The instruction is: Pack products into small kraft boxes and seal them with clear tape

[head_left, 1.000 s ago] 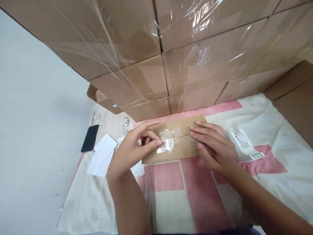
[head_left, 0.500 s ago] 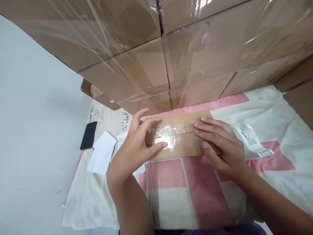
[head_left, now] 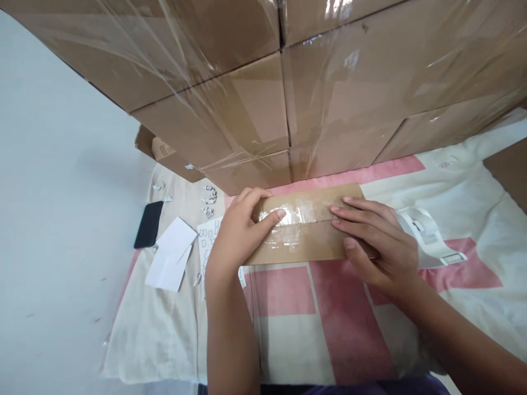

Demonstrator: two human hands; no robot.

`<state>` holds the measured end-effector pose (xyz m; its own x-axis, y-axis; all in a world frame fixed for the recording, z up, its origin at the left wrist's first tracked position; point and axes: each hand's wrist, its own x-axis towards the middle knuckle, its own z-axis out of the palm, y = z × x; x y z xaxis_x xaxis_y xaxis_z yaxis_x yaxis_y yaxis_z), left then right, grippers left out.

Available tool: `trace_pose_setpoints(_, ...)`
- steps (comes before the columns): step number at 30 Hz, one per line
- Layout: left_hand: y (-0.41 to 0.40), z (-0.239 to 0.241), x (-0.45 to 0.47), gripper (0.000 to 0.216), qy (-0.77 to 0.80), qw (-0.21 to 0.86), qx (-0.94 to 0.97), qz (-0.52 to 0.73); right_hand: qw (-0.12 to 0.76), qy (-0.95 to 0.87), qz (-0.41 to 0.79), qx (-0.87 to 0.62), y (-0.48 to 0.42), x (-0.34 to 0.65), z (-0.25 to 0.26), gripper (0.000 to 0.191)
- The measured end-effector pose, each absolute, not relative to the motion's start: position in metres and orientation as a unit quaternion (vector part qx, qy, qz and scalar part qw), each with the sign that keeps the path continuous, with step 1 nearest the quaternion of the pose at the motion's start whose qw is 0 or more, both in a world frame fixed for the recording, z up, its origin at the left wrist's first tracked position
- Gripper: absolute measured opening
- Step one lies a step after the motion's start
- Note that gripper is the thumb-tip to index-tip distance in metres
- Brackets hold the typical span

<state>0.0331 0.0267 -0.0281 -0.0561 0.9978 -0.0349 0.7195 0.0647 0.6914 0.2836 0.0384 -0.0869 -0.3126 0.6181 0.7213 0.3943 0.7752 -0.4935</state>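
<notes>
A small flat cardboard box (head_left: 304, 236) lies on the patterned cloth in front of me, with shiny clear tape across its top seam at the left. My left hand (head_left: 242, 225) grips the box's left end, its thumb on the taped top and its fingers curled over the far edge; the fingertips are hidden. On the right end my right hand (head_left: 379, 236) rests flat, fingers stretched across the top and thumb near the front edge. Just right of that hand stands a white tape dispenser (head_left: 426, 236).
Large plastic-wrapped cardboard boxes (head_left: 341, 99) form a wall at the back. At the left lie a black phone (head_left: 148, 225), white paper (head_left: 171, 258), a sheet with printed outlines (head_left: 208, 236) and small silvery pieces (head_left: 209, 195). An open carton (head_left: 177, 162) stands behind them.
My left hand has come down from beside the box and closed around its left end. My right hand stays on the right end. The view has shifted slightly.
</notes>
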Motion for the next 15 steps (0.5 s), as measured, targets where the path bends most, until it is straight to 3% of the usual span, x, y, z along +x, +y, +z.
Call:
trace_pose_setpoints(7, 0.03, -0.033, 0.033, 0.02, 0.667, 0.261, 0.634, 0.291, 0.49, -0.803, 0.113, -0.319, 0.036, 0.284, -0.088, 0.028)
trace_pose_setpoints(12, 0.013, -0.015, 0.026, 0.058, 0.589, 0.279, 0.714, 0.257, 0.515, -0.795, 0.081, -0.311, 0.038, 0.29, -0.095, 0.038)
trace_pose_setpoints(15, -0.012, 0.013, 0.011, 0.058, 0.589, 0.225, 0.709, 0.317, 0.521, -0.791, 0.058, -0.314, 0.033, 0.302, -0.11, 0.049)
